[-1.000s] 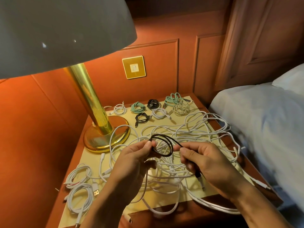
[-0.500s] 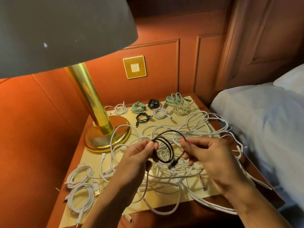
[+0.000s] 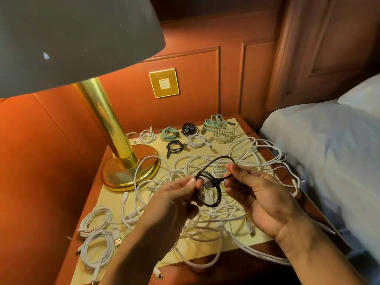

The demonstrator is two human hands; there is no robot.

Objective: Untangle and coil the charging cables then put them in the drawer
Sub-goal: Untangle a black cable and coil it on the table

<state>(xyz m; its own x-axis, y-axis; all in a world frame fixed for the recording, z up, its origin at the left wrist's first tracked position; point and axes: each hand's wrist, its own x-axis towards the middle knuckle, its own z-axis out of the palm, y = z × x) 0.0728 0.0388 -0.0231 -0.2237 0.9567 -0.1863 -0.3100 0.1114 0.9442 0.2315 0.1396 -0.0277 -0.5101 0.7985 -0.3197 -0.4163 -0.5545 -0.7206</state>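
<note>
A black cable [image 3: 216,199] hangs in small loops between my hands, above the nightstand. My left hand [image 3: 176,199] pinches the coil at its left side, where a plug shows. My right hand [image 3: 259,194] pinches the cable's free length, which arches up and over to the coil. Below them a big tangle of white cables [image 3: 216,221] spreads over the nightstand top [image 3: 115,200]. Several coiled cables lie along the back: white [image 3: 147,136], green [image 3: 169,133], black [image 3: 190,129] and more. Two white coils [image 3: 96,237] lie at the front left. No drawer is in view.
A brass lamp [image 3: 123,161] with a wide shade [image 3: 72,38] stands at the nightstand's back left. A bed with white sheets [image 3: 329,161] lies close on the right. Panelled wall with a gold switch plate [image 3: 164,82] is behind. White cable loops hang over the front and right edges.
My right hand has carried the black cable's free length up and round onto the coil, adding loops. The left hand kept its pinch on the coil. The tail's plug no longer hangs below.
</note>
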